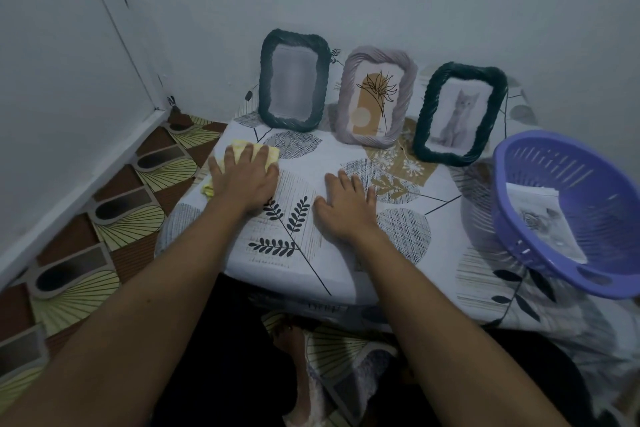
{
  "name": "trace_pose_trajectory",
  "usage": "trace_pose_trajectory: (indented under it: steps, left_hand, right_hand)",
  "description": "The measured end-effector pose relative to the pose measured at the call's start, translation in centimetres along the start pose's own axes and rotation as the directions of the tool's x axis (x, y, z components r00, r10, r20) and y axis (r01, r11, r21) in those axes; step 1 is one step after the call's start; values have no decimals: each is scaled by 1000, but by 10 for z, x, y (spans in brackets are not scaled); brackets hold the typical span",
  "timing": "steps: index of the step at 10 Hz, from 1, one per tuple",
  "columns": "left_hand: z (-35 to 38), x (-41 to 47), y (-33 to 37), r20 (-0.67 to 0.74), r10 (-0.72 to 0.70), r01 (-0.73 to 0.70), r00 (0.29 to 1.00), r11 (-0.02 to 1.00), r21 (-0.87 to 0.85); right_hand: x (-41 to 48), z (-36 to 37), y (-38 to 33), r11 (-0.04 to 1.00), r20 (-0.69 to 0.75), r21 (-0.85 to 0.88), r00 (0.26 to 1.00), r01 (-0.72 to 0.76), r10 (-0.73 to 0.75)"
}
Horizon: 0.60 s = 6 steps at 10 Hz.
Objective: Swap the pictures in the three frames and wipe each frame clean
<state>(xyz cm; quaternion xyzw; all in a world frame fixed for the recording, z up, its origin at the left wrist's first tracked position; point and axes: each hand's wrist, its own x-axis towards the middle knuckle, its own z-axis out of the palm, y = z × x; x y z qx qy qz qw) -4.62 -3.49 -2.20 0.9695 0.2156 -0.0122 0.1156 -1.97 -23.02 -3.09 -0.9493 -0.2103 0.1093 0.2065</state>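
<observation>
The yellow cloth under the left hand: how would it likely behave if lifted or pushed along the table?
The yellow cloth looks soft and rumpled, so it would probably droop when lifted. It seems thin and light. Pushed under the flat left hand, it may bunch rather than slide, since the patterned table cover looks like fabric too.

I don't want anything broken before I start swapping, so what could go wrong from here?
The dark left frame, lilac middle frame and dark cat frame stand upright close together, so lifting one could topple a neighbour. The purple basket holding printed sheets seems near the table's right edge; an elbow might push it off.
</observation>
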Motion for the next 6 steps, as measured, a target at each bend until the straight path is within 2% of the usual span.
trace_pose_trajectory:
  steps: [1,2,3,4,6]
  left_hand:
    - [-5,-3,7,-86,31,-35,996,998,-44]
    - [-14,-9,21,-219,60,-110,974,968,-224]
    - [-30,-24,39,-374,96,-272,922,849,-453]
    - [-48,-46,58,-457,138,-393,879,751,-530]
    - [-75,-94,86,-620,329,-652,712,637,-411]
  right_hand:
    - [0,-12,-4,992,-37,128,999,3,2]
    - [-2,-26,-12,971,-196,237,980,22,26]
    - [-12,-41,-27,914,-341,397,938,80,66]
    - [-28,-62,-38,818,-457,542,885,193,94]
    - [-71,-112,-43,675,-674,607,722,420,158]
